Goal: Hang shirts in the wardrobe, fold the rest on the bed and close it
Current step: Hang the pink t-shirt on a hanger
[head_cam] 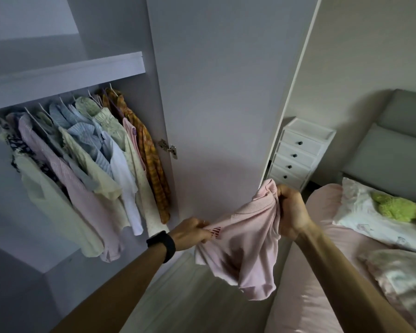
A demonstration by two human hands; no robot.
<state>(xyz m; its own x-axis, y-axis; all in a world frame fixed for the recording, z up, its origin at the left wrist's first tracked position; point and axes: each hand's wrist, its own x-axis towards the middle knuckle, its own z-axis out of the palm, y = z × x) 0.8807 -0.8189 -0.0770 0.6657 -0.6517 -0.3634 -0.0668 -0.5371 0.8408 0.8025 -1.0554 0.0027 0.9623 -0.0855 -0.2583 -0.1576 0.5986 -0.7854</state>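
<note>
A pale pink shirt (243, 246) with a small red striped mark hangs in the air between my hands, in front of the open wardrobe door (216, 104). My left hand (192, 233) pinches its left edge beside the red mark. My right hand (292, 212) grips bunched fabric near the collar, higher up. Several shirts (87, 162) hang on hangers under the wardrobe shelf (63, 78) at the left. The bed (322, 272) with pink sheets lies at the right.
A white drawer unit (298, 152) stands beyond the door by the grey headboard (394, 150). On the bed lie a white pillow (375, 219), a green soft toy (394, 209) and a crumpled patterned cloth (404, 277). Light floor shows between wardrobe and bed.
</note>
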